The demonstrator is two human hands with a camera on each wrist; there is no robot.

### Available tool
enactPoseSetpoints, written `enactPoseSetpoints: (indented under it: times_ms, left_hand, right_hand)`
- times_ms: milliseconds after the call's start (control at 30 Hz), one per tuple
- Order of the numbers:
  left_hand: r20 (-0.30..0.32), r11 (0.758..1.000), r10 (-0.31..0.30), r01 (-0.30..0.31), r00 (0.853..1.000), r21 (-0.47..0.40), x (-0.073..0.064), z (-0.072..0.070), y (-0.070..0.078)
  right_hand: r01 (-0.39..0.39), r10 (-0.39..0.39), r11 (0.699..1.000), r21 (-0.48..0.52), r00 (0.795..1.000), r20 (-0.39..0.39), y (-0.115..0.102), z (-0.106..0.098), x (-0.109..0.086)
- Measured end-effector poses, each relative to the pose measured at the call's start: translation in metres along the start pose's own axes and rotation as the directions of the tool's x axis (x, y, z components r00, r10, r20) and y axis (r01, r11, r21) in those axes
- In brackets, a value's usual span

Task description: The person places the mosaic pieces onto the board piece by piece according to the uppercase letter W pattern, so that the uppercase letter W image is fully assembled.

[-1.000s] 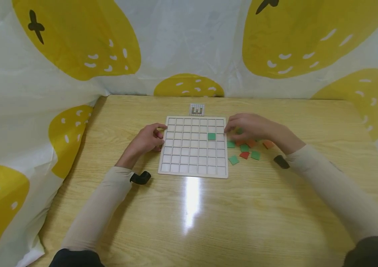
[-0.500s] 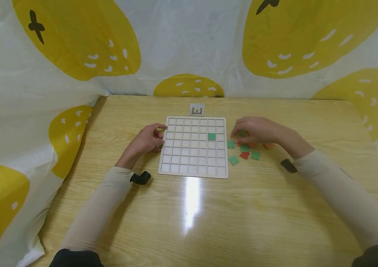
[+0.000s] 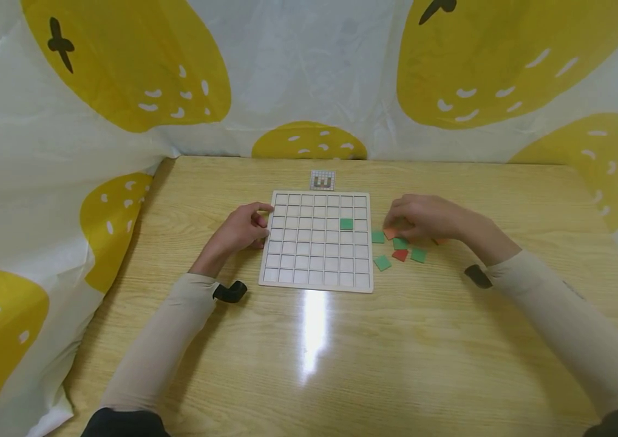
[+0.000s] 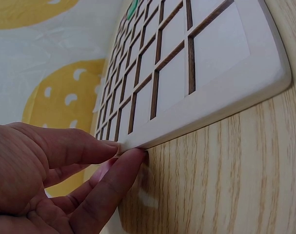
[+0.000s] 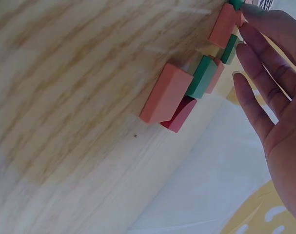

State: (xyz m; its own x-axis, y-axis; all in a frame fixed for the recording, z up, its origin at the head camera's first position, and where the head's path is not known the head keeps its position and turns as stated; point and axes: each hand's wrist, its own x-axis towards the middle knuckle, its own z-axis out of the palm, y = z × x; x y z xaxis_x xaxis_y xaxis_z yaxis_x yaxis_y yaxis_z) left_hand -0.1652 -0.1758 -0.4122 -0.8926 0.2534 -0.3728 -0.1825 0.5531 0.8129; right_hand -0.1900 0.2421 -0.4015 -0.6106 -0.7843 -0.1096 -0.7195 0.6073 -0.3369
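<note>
A pale square grid board (image 3: pixel 309 286) lies on the table, with one green tile (image 3: pixel 346 224) in a cell of its upper right part. My left hand (image 3: pixel 240 227) rests at the board's left side. In the left wrist view, the thumb and a finger touch the board's edge. To the right of the board, my right hand (image 3: pixel 424 215) is over a loose pile of tiles and hides part of it. In the right wrist view, its fingertips (image 5: pixel 245 31) reach green and orange tiles at the top; the other fingers are spread and fairly straight.
Green tiles (image 3: pixel 418 255), a red tile (image 3: pixel 399 255) and an orange tile (image 3: pixel 390 233) lie beside the board. A small pattern card (image 3: pixel 322 180) is behind it. A white curtain with yellow fruit shapes (image 3: pixel 309 139) borders the table (image 3: pixel 205 364).
My right hand has moved away from the board's right edge, rightward over the pile, and covers a green tile seen earlier. My left hand has stayed at the board.
</note>
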Motion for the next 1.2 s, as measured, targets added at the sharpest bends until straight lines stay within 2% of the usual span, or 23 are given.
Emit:
enactPoseSetpoints:
  times_ms: [300,667,933,1200]
  left_hand:
    - [-0.001,1.000,-0.002,0.002,1.000,0.000,0.0003,0.0003,-0.0006]
    - [0.001,1.000,-0.008,0.008,1.000,-0.002,0.0016,-0.0002,-0.0010]
    - [-0.005,1.000,-0.013,0.013,1.000,0.005,0.0013,-0.0001,0.0007]
    - [-0.004,1.000,-0.010,0.010,1.000,0.008,0.0005,0.0001,0.0007]
  right_hand:
    - [-0.024,0.023,0.998,-0.056,1.000,-0.018,-0.0015,0.0009,-0.0042]
    - [-0.008,0.006,0.995,-0.099,1.000,-0.025,-0.0017,0.0000,-0.0062]
    - [-0.037,0.035,0.994,-0.105,0.999,-0.023,-0.0004,-0.0004,-0.0058]
    - [-0.028,0.025,0.996,-0.090,0.999,-0.035,0.0001,0.0002,-0.0051]
